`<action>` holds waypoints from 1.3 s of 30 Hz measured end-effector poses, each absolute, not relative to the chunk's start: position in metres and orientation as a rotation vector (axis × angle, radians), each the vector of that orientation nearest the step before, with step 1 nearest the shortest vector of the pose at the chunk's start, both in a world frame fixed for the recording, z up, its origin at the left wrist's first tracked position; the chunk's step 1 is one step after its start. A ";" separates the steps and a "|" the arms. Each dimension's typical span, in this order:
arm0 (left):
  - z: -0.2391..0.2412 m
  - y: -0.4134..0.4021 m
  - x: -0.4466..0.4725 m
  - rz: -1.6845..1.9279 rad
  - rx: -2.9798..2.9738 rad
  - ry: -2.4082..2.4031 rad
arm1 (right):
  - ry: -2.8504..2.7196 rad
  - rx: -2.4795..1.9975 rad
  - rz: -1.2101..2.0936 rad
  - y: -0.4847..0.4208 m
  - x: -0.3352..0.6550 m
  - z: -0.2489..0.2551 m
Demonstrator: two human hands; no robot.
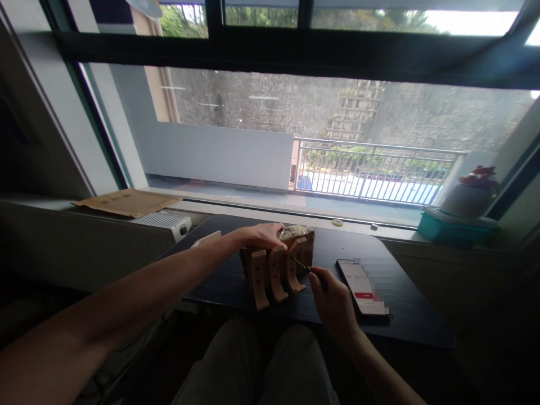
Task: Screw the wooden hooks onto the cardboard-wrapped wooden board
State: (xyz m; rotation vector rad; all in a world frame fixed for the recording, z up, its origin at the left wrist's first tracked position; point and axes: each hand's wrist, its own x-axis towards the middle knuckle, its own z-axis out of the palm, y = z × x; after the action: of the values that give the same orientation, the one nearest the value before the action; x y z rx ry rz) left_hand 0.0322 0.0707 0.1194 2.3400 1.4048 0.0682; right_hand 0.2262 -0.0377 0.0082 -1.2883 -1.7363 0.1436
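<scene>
A brown box-like block (310, 247), its top covered in something shiny and clear, stands on the dark table. Three curved wooden hooks line its front: a left hook (259, 281), a middle hook (276, 275) and a right hook (294, 270), each with small dark holes where visible. My left hand (268, 235) grips the block from behind and above, thumb near the hooks' upper ends. In my closed right hand (335, 298) is a screwdriver (304, 265) with a thin shaft, its tip at the upper part of the right hook. Fingers partly hide its dark handle.
A phone (365, 289) showing a timer lies right of the block on the dark table (405, 304). A pale wooden piece (206, 239) sits behind my left forearm. On the sill are a brown envelope (126, 202), a tape roll (337, 223) and a teal box (455, 226).
</scene>
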 end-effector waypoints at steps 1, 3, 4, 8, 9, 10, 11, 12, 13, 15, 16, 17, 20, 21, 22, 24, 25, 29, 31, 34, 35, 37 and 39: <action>0.119 0.070 0.032 0.070 2.341 1.411 | -1.623 -1.322 0.286 -0.039 0.224 0.006; 0.119 0.070 0.032 0.068 2.343 1.422 | -1.502 -1.353 0.461 -0.041 0.223 0.005; 0.119 0.070 0.032 0.064 2.343 1.427 | -1.506 -1.366 0.503 -0.041 0.223 0.007; 0.119 0.071 0.032 0.050 2.339 1.437 | -1.777 -1.480 0.373 -0.043 0.233 0.021; 0.119 0.072 0.032 0.050 2.338 1.438 | -1.867 -1.483 0.255 -0.043 0.235 0.026; 0.119 0.072 0.032 0.051 2.337 1.439 | -1.953 -1.463 0.110 -0.043 0.236 0.030; 0.119 0.072 0.032 0.051 2.337 1.439 | -2.031 -1.422 -0.039 -0.043 0.238 0.033; 0.119 0.071 0.033 0.051 2.338 1.440 | -2.098 -1.373 -0.173 -0.043 0.239 0.036; 0.119 0.071 0.033 0.051 2.338 1.441 | -2.149 -1.327 -0.278 -0.042 0.239 0.038; 0.120 0.069 0.033 0.051 2.341 1.444 | -2.203 -1.266 -0.356 -0.040 0.239 0.039; 0.120 0.069 0.033 0.052 2.343 1.445 | -2.200 -1.246 -0.327 -0.040 0.239 0.038; 0.120 0.068 0.034 0.053 2.345 1.445 | -2.174 -1.240 -0.257 -0.039 0.239 0.036; 0.120 0.066 0.035 0.050 2.349 1.438 | -1.937 -1.303 0.096 -0.039 0.236 0.026; 0.120 0.066 0.035 0.049 2.348 1.438 | -1.826 -1.330 0.213 -0.039 0.235 0.024; 0.120 0.065 0.035 0.049 2.347 1.439 | -1.722 -1.350 0.312 -0.040 0.233 0.021; 0.120 0.066 0.035 0.051 2.346 1.446 | -1.585 -1.365 0.449 -0.040 0.231 0.019; 0.120 0.066 0.035 0.051 2.345 1.450 | -1.563 -1.369 0.487 -0.040 0.231 0.020; 0.121 0.068 0.034 0.044 2.342 1.468 | -1.773 -1.454 0.352 -0.040 0.235 0.029; 0.121 0.069 0.033 0.043 2.342 1.462 | -1.980 -1.484 0.066 -0.040 0.238 0.034; 0.120 0.069 0.033 0.046 2.341 1.447 | -2.261 -1.389 -0.458 -0.039 0.240 0.038; 0.120 0.069 0.033 0.048 2.341 1.442 | -2.316 -1.341 -0.593 -0.038 0.239 0.039; 0.120 0.069 0.033 0.052 2.341 1.433 | -2.367 -1.271 -0.743 -0.038 0.238 0.037; 0.119 0.069 0.033 0.052 2.342 1.426 | -2.356 -1.265 -0.704 -0.037 0.236 0.033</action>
State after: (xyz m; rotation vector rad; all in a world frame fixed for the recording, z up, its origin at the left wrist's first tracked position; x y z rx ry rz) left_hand 0.0328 0.0693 0.1193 2.3420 1.4264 0.0519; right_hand 0.2358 -0.0370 0.0331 -1.2648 -2.3561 -0.7037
